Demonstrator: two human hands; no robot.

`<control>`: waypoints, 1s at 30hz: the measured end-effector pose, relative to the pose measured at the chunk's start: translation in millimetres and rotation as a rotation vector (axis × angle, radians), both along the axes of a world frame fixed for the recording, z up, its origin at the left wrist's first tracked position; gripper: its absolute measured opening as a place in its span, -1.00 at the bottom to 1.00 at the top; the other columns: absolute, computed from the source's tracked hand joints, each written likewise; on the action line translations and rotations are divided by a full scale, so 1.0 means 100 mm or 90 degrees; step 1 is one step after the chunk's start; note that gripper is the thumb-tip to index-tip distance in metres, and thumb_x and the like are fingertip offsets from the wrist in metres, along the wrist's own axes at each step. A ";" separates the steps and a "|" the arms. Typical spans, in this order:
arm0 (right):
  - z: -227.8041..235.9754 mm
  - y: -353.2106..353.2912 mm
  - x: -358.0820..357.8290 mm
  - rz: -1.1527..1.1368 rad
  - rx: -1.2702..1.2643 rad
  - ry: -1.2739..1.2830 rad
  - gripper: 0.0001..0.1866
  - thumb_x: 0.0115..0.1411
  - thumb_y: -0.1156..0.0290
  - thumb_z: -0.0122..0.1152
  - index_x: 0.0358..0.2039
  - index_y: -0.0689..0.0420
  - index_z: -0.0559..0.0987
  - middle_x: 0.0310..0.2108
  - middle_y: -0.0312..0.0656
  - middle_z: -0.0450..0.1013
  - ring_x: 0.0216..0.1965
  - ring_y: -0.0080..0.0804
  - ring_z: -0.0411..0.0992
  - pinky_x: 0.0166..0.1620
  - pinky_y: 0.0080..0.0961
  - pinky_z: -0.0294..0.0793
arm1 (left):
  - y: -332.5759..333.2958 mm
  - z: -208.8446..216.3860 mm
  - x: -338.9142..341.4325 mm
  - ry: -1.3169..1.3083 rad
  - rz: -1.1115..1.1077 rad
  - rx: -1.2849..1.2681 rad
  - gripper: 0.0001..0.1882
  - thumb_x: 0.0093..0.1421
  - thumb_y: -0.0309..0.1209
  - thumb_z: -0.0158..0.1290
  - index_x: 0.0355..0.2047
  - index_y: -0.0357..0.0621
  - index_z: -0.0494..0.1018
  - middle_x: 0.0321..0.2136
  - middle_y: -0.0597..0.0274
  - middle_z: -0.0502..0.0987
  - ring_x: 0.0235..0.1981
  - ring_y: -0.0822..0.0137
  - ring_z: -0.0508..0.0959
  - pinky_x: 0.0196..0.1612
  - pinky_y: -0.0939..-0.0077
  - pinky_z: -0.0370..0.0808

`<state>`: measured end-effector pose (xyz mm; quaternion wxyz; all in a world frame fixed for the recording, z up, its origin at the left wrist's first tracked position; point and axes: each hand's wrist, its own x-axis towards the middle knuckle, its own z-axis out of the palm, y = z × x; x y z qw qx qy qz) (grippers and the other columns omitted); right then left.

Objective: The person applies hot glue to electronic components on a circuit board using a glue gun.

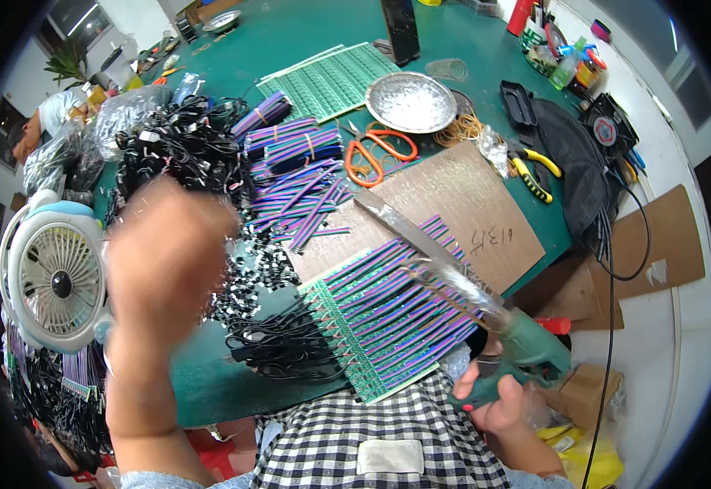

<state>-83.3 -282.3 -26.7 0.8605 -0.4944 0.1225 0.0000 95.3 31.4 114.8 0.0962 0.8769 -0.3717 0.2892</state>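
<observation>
Raised close to the camera at 9 o'clock, the person's left hand [172,253] is blurred; I cannot tell how far its fingers are open or whether they have hold of anything. At between 4 and 5 o'clock, the right hand [504,411] has its fingers curled around the handle of a green pistol-shaped tool [539,346] with a shiny metal front, which points up and left over the work. Below that front, from the centre toward 5 o'clock, is a green circuit board [345,352], tilted, with a row of purple, blue and black striped ribbon strips [396,314] extending from its left edge toward the right. A black-and-white checked cloth [331,444] covers the person's lap at 6 o'clock. Black cables [286,338] lie in a loose bundle at 7 o'clock, just left of the circuit board. At 12 o'clock rest orange-handled scissors [365,167], with a round metal bowl [411,102] just beyond, toward 1. Yellow-and-black pliers [545,165] lie at 2 o'clock. A white fan [54,281] stands near 9 o'clock, beyond the left hand.
</observation>
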 end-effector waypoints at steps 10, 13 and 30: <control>-0.10 -0.03 -0.23 0.142 -0.036 0.049 -0.41 0.16 0.04 0.18 0.00 0.26 0.34 -0.30 0.08 0.49 -0.36 -0.20 0.51 -0.26 -0.25 0.54 | -0.43 -1.06 -1.02 0.394 -0.079 -0.118 -0.73 -0.03 -0.47 0.17 -0.25 -0.11 0.53 -0.42 0.29 0.47 -0.53 0.28 0.48 -0.45 0.41 0.45; -0.09 -0.08 -0.32 0.114 -0.066 0.057 -0.41 0.15 0.07 0.18 0.00 0.29 0.36 -0.28 0.12 0.49 -0.36 -0.20 0.52 -0.26 -0.27 0.54 | -0.39 -1.05 -1.06 0.424 -0.052 -0.130 -0.71 -0.10 -0.51 0.30 -0.31 -0.11 0.55 -0.49 0.29 0.49 -0.55 0.26 0.50 -0.49 0.39 0.43; 0.06 -0.39 -0.64 0.294 -0.282 0.011 -0.56 0.13 0.51 0.21 0.04 0.31 0.41 -0.28 -0.15 0.54 -0.24 -0.43 0.53 -0.13 -0.47 0.49 | -0.42 -1.04 -1.09 0.396 -0.076 -0.083 -0.74 -0.07 -0.58 0.22 -0.30 -0.13 0.54 -0.47 0.23 0.47 -0.47 0.23 0.51 -0.44 0.37 0.47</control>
